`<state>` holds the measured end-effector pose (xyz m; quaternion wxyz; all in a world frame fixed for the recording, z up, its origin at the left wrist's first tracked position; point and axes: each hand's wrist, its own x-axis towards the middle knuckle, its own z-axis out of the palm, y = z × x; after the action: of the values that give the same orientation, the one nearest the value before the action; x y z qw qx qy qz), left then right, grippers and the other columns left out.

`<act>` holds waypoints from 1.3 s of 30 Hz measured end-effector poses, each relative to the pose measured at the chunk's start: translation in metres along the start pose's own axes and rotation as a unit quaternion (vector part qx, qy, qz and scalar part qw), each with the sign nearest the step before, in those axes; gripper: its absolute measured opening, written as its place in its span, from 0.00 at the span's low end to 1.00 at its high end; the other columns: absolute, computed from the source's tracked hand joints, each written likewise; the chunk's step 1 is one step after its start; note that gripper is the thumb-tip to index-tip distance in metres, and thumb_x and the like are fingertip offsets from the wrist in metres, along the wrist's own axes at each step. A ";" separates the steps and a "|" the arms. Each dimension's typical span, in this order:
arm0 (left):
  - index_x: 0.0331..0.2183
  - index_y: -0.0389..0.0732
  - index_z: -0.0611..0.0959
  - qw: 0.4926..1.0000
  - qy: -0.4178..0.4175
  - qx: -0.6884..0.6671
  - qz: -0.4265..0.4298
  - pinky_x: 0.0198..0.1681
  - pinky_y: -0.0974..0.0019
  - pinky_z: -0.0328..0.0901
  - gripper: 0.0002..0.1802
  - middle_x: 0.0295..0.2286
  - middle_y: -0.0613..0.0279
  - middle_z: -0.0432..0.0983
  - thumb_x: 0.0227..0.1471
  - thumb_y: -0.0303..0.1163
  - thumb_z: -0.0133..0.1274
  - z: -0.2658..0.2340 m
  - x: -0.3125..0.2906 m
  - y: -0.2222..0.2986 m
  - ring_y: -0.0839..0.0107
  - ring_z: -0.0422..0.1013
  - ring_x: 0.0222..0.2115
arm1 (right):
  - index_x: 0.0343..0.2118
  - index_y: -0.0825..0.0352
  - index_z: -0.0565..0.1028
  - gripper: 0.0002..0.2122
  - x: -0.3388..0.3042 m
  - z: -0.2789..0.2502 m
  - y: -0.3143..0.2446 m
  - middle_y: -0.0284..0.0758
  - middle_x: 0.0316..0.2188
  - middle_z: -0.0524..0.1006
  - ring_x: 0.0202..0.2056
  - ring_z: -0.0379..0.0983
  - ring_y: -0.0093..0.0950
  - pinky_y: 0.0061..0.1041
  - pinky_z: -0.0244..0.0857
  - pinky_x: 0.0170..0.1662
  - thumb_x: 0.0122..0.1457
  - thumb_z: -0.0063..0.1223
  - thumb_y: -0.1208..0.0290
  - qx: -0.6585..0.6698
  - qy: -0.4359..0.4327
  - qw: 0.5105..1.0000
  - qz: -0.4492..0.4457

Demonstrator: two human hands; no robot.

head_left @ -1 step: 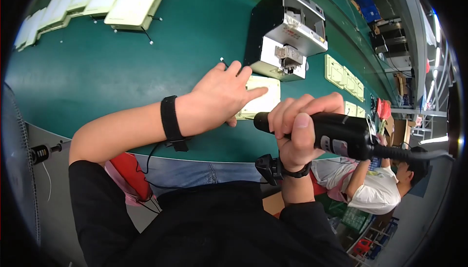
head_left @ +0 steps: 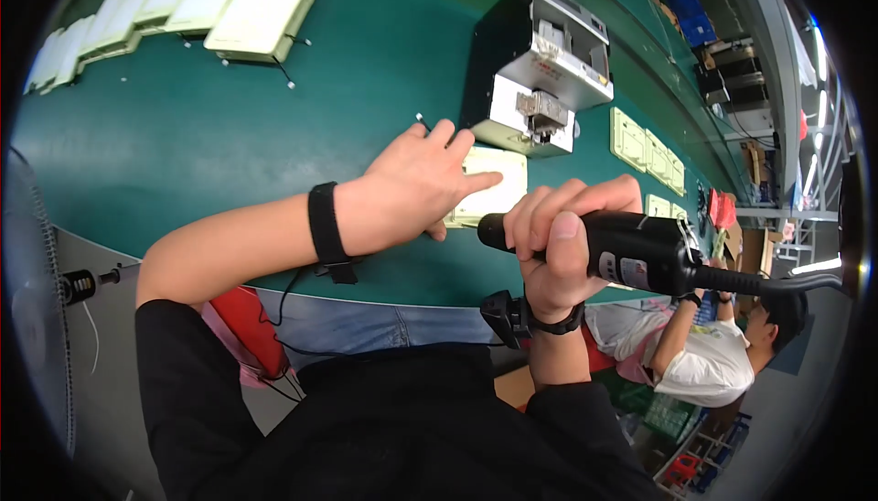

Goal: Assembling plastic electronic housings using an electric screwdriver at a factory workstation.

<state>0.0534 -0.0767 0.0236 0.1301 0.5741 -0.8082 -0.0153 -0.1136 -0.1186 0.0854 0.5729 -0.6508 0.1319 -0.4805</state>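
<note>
We have our right hand (head_left: pixel 567 240) clamped round a black, cylindrical power screwdriver (head_left: pixel 645 249), its nose toward nine o'clock and its thick black cable (head_left: pixel 750 280) trailing toward three. It looks fairly weighty and rigid, with a smooth barrel, so we would hold it around the middle and let the cable hang free. Whether its tip meets the work we cannot tell

Just beyond, our left hand (head_left: pixel 407 176) rests with fingers spread on a pale cream-green, flat plastic panel (head_left: pixel 506 197), not closed round it. The panel lies on the dark green tabletop (head_left: pixel 210 135); we judge it light, stiff and perhaps slippery, best steadied by its rim, sparing its broad face

From the panel, a boxy black-and-silver metal machine (head_left: pixel 572 80) stands at one o'clock, pale cream-green rectangular frames (head_left: pixel 628 138) at two, and overlapping pale, white-topped panels (head_left: pixel 262 11) at ten
</note>
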 end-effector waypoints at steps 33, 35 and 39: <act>0.48 0.36 0.79 0.992 0.078 0.029 -0.097 0.47 0.50 0.69 0.22 0.46 0.49 0.76 0.54 0.37 0.60 -0.061 0.055 0.120 0.51 0.72 0.46 | 0.34 0.68 0.67 0.15 -0.099 -0.189 -0.134 0.38 0.22 0.74 0.20 0.72 0.28 0.28 0.72 0.25 0.58 0.65 0.70 0.093 0.114 0.985 -0.096; 0.49 0.34 0.79 0.991 -0.005 -0.100 0.094 0.55 0.52 0.67 0.24 0.48 0.46 0.76 0.52 0.35 0.63 -0.015 0.099 0.159 0.49 0.72 0.50 | 0.35 0.68 0.66 0.15 -0.102 -0.202 -0.154 0.39 0.22 0.74 0.20 0.72 0.28 0.29 0.72 0.25 0.59 0.64 0.70 0.065 0.095 0.986 -0.116; 0.62 0.33 0.68 0.943 0.085 -0.124 0.297 0.63 0.52 0.61 0.42 0.57 0.45 0.69 0.53 0.43 0.63 0.084 0.173 0.226 0.52 0.66 0.60 | 0.38 0.67 0.64 0.15 -0.096 -0.206 -0.176 0.39 0.22 0.74 0.19 0.72 0.28 0.31 0.73 0.25 0.61 0.61 0.70 0.039 0.025 0.986 -0.161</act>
<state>-0.2275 -0.1720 0.0152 0.2666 0.2866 -0.9198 -0.0270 -0.3891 -0.1223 0.1687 0.5097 -0.6282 0.0205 -0.5875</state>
